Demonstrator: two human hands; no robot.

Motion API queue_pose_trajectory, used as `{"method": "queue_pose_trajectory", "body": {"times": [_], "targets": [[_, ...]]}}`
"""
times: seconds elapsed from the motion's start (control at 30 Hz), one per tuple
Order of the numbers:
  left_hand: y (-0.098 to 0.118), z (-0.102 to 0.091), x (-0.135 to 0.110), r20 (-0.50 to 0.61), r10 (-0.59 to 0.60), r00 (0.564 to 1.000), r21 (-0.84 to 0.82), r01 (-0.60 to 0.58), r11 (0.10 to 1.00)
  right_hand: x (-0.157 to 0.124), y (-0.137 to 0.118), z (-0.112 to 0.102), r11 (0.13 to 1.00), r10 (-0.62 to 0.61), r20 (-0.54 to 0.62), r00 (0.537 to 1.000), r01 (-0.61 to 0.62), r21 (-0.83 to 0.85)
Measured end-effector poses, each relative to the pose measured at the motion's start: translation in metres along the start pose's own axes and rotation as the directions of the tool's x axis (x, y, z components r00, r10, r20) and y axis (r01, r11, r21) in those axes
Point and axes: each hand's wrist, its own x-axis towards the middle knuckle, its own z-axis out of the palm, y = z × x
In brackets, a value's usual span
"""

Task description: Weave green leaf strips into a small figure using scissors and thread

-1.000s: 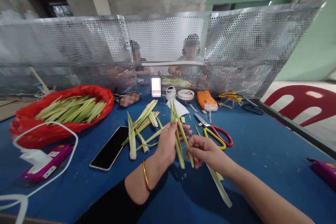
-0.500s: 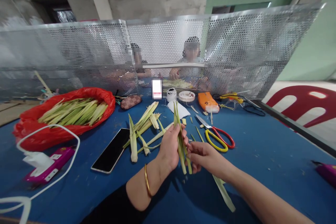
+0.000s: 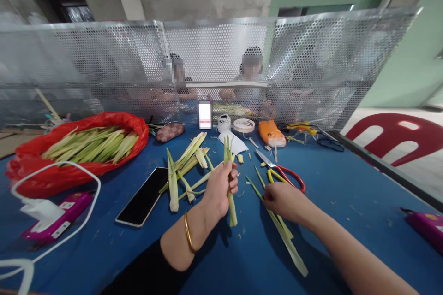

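Observation:
My left hand [image 3: 219, 186] is closed around an upright pale-green corn husk [image 3: 232, 209], its split pointed tips rising above the thumb. To the right, my right hand [image 3: 285, 200] has its fingers curled down on long green husk strips [image 3: 289, 246] that lie slanting on the blue table; its fingertips are partly hidden. Just behind that hand are scissors [image 3: 290, 177] with one red and one yellow handle, the yellow one partly covered. Left of my left hand lies a loose pile of husks [image 3: 173, 189].
A red plastic bag [image 3: 141, 131] full of husks stands at left, near a purple power strip [image 3: 65, 216] and a phone [image 3: 143, 198]. Thread spool [image 3: 224, 123], tape roll [image 3: 244, 125] and orange packet [image 3: 272, 132] line the back, before a perforated metal screen [image 3: 221, 46] with people behind.
My right hand has left the husks in my left hand and moved right onto the strips on the table. My left hand holds a single husk stalk where two ends showed before.

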Motion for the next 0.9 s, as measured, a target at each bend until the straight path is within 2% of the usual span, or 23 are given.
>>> {"method": "queue_pose_trajectory", "body": {"times": [0.17,0.23,0.27,0.33,0.37,0.4,0.47,0.63,0.9], "targets": [[-0.002,0.001,0.000,0.009,-0.014,1.000,0.032,0.014,0.999,0.003,0.005,-0.008,0.997,0.018,-0.056,0.998,-0.013,0.082],[-0.004,0.002,-0.001,0.009,-0.023,1.000,0.046,0.023,0.999,0.002,0.005,-0.014,0.956,0.034,-0.094,0.995,-0.005,0.292],[-0.005,0.003,-0.002,0.012,-0.033,0.999,0.052,0.033,0.998,0.002,0.004,-0.016,0.890,0.039,-0.109,0.993,0.015,0.456],[-0.008,0.004,-0.003,0.026,-0.057,0.998,0.065,0.055,0.996,-0.001,-0.001,-0.016,0.650,0.022,-0.126,0.992,0.082,0.756],[-0.010,0.005,-0.004,0.032,-0.067,0.997,0.078,0.064,0.995,-0.002,-0.005,-0.015,0.527,0.001,-0.131,0.991,0.111,0.843],[-0.012,0.005,-0.005,0.034,-0.075,0.997,0.096,0.071,0.993,-0.003,-0.010,-0.012,0.447,-0.026,-0.132,0.991,0.130,0.885],[-0.016,0.006,-0.006,0.028,-0.083,0.996,0.136,0.079,0.988,-0.005,-0.018,-0.005,0.375,-0.068,-0.119,0.990,0.136,0.917],[-0.017,0.007,-0.007,-0.010,-0.058,0.998,0.173,0.059,0.983,-0.005,-0.024,0.006,0.375,-0.078,-0.083,0.993,0.106,0.921],[-0.015,0.010,-0.009,0.015,-0.084,0.996,0.079,0.083,0.993,-0.001,-0.021,0.010,0.417,-0.034,-0.239,0.970,0.231,0.879]]}}
